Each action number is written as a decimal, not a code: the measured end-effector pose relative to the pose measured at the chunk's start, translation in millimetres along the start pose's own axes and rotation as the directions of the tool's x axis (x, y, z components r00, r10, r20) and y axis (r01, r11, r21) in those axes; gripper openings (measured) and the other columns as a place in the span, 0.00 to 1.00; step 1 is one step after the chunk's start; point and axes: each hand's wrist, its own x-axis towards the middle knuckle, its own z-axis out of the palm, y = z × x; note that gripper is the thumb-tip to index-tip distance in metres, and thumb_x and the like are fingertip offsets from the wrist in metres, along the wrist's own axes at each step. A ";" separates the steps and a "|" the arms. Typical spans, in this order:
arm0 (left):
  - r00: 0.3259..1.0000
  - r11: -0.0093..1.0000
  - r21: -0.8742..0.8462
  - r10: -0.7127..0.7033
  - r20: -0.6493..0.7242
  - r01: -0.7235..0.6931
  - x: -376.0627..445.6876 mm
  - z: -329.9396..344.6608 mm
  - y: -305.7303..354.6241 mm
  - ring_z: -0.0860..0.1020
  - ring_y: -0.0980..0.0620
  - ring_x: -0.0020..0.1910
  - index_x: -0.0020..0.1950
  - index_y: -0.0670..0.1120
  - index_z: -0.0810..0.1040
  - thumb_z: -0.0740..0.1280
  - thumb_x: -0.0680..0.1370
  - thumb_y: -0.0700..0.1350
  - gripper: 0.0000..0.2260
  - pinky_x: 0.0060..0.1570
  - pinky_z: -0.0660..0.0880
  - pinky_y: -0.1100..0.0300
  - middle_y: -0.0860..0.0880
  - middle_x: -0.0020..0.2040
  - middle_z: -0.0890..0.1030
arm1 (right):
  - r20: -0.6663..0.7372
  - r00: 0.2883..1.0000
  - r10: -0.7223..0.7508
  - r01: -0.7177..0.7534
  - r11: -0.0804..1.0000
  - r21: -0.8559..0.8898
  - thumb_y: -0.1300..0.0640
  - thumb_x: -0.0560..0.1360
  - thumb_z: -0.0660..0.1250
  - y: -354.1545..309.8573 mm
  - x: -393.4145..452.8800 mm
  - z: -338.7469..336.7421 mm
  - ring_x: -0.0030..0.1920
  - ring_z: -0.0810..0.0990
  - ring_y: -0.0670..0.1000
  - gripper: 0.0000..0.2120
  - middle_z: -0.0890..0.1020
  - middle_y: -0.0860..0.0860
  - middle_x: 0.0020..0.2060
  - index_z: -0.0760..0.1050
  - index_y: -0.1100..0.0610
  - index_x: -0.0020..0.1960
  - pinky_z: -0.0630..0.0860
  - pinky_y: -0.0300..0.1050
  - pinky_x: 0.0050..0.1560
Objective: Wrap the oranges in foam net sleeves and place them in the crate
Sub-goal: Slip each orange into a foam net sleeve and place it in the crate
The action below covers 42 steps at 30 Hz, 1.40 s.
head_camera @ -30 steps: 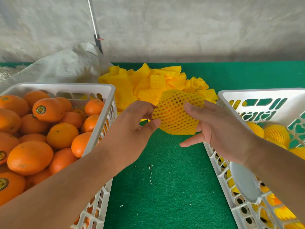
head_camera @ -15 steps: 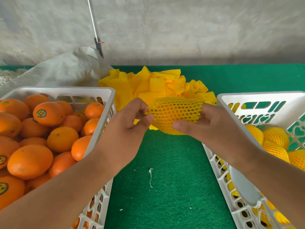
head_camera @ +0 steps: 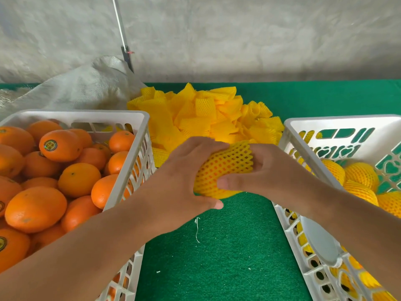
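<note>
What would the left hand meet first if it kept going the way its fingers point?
The foam net sleeve that the left hand already grips; beyond it, likely the right hand, though depth is unclear.

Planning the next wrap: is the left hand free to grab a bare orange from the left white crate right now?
Probably not yet: the left hand and right hand both grip the yellow foam net sleeve. The oranges lie uncovered close beside it.

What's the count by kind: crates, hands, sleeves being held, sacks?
White crates: 2, left crate with bare oranges, right crate with wrapped ones
Hands: 2, left hand, right hand
Held foam net sleeve: 1
Grey sack: 1
Total: 6
</note>
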 end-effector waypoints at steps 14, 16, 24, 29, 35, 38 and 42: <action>0.992 0.994 0.105 0.007 -0.129 0.007 -0.7 -3.7 -2.3 0.67 0.71 0.65 0.74 0.70 0.63 0.78 0.71 0.58 0.37 0.51 0.66 0.74 0.69 0.64 0.70 | -0.265 0.934 -0.238 0.103 0.892 -0.439 0.29 0.62 0.81 -0.5 -6.6 3.5 0.64 0.76 0.36 0.39 0.76 0.34 0.63 0.71 0.36 0.68 0.77 0.33 0.54; 0.994 0.996 0.089 0.039 -0.102 -0.030 -1.7 -1.9 -0.2 0.67 0.73 0.65 0.75 0.71 0.60 0.78 0.71 0.61 0.39 0.52 0.66 0.76 0.70 0.66 0.70 | -0.063 0.979 -0.196 0.154 0.899 -0.410 0.30 0.64 0.81 2.0 -6.0 8.5 0.73 0.68 0.36 0.46 0.69 0.31 0.72 0.62 0.32 0.77 0.73 0.41 0.67; 0.985 0.999 -0.006 0.051 -0.166 -0.053 0.5 -0.9 -0.4 0.72 0.68 0.65 0.76 0.68 0.60 0.76 0.71 0.64 0.38 0.55 0.73 0.75 0.68 0.66 0.72 | -0.033 0.985 -0.170 0.148 0.927 -0.346 0.30 0.66 0.79 3.0 -4.1 6.8 0.62 0.80 0.37 0.41 0.79 0.34 0.65 0.66 0.31 0.75 0.83 0.48 0.59; 0.982 1.000 0.017 -0.007 -0.189 0.011 3.4 1.5 -6.4 0.72 0.67 0.66 0.79 0.66 0.57 0.76 0.70 0.67 0.42 0.57 0.76 0.62 0.68 0.68 0.71 | -0.179 0.968 -0.176 0.097 0.920 -0.379 0.27 0.65 0.78 0.6 -6.1 4.8 0.54 0.82 0.38 0.35 0.81 0.35 0.56 0.71 0.35 0.68 0.85 0.44 0.48; 0.985 0.961 0.216 -0.174 -0.021 0.174 -0.5 4.0 -18.7 0.70 0.60 0.69 0.74 0.63 0.67 0.69 0.79 0.65 0.25 0.65 0.68 0.59 0.63 0.70 0.71 | -0.594 0.787 -0.167 -0.023 0.954 -0.299 0.29 0.67 0.77 -13.2 -0.3 -33.8 0.39 0.83 0.39 0.28 0.83 0.41 0.45 0.75 0.40 0.60 0.75 0.30 0.31; 0.971 0.941 0.290 -0.215 0.105 0.177 -5.3 6.4 -21.3 0.72 0.60 0.62 0.68 0.61 0.74 0.67 0.81 0.63 0.16 0.59 0.67 0.60 0.63 0.60 0.72 | -0.725 0.670 -0.161 -0.172 0.916 -0.362 0.28 0.66 0.76 -12.1 -4.6 -83.9 0.38 0.81 0.41 0.28 0.82 0.44 0.42 0.78 0.47 0.55 0.76 0.39 0.36; 0.963 0.926 0.337 -0.230 0.139 0.172 -4.5 5.2 -18.9 0.76 0.59 0.56 0.62 0.57 0.78 0.67 0.82 0.61 0.13 0.58 0.75 0.57 0.61 0.55 0.76 | -0.794 0.608 0.022 -0.516 0.771 -0.373 0.26 0.64 0.76 12.7 -32.4 -147.8 0.37 0.79 0.49 0.35 0.81 0.49 0.39 0.78 0.54 0.52 0.70 0.43 0.35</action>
